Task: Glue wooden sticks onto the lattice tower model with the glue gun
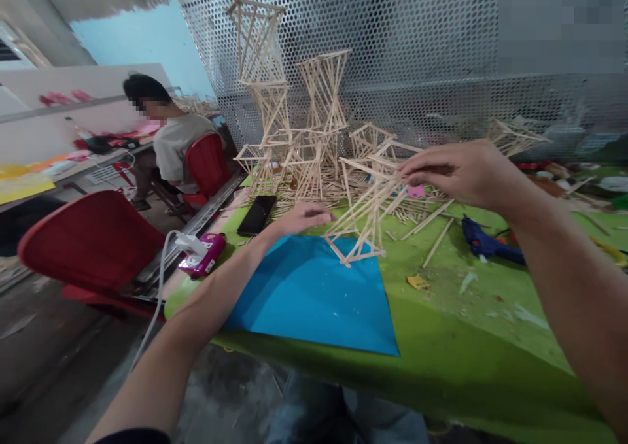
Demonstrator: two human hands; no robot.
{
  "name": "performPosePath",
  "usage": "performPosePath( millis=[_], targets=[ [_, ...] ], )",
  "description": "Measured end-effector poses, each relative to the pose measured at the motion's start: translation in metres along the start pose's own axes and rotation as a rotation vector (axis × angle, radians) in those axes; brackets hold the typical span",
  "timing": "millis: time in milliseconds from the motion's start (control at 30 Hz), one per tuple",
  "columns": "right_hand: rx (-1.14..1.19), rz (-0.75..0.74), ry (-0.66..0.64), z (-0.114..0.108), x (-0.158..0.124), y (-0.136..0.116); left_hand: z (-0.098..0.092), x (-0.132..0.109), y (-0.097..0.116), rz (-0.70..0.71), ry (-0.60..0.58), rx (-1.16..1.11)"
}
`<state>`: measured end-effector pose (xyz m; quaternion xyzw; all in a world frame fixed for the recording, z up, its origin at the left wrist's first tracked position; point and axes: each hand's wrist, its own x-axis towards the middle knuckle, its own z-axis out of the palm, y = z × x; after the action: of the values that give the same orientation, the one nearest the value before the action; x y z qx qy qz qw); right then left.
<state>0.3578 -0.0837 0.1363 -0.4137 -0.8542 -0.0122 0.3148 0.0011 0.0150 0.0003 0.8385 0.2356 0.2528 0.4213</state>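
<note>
My right hand (456, 169) pinches the upper corner of a stick frame (360, 238), a twisted open tower of thin wooden sticks. It is tilted, and its lower end is over the far right part of a blue sheet (314, 300); whether it touches the sheet I cannot tell. My left hand (307, 218) is at the sheet's far edge, just left of the frame. Its fingers stretch toward the frame and hold nothing that I can see. Behind both hands, loose wooden sticks (289, 205) lie in a pile.
Taller stick towers (262, 84) stand at the back against a perforated metal panel (417, 45). A black phone (256, 215) and purple power strip (206, 256) lie at left, a blue glue gun (490, 242) at right. A seated person (176, 136) and red chair (93, 248) are beyond the table.
</note>
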Motion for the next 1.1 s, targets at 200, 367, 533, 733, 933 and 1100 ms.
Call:
performPosePath(
  millis=[200, 367, 533, 733, 933, 1100],
  targets=[
    [0.098, 0.402, 0.128, -0.014, -0.003, -0.004, -0.006, 0.012, -0.01, -0.026, 0.63, -0.426],
    [0.271, 0.557, 0.334, -0.025, -0.005, -0.003, -0.007, 0.008, 0.0, -0.052, 0.553, -0.194],
    [0.582, 0.512, 0.556, -0.01, -0.007, -0.003, 0.006, -0.005, 0.023, 0.16, 0.316, 0.145],
    [1.108, 0.57, 0.481, 0.047, -0.011, -0.033, 0.047, -0.002, 0.04, 0.403, 0.346, 0.3],
    [1.325, 0.656, 0.472, 0.114, -0.027, -0.068, 0.067, -0.011, 0.063, 0.345, 0.471, 0.267],
    [1.431, 0.732, 0.461, 0.154, -0.038, -0.079, 0.069, -0.016, 0.072, 0.159, 0.417, 0.433]
  ],
)
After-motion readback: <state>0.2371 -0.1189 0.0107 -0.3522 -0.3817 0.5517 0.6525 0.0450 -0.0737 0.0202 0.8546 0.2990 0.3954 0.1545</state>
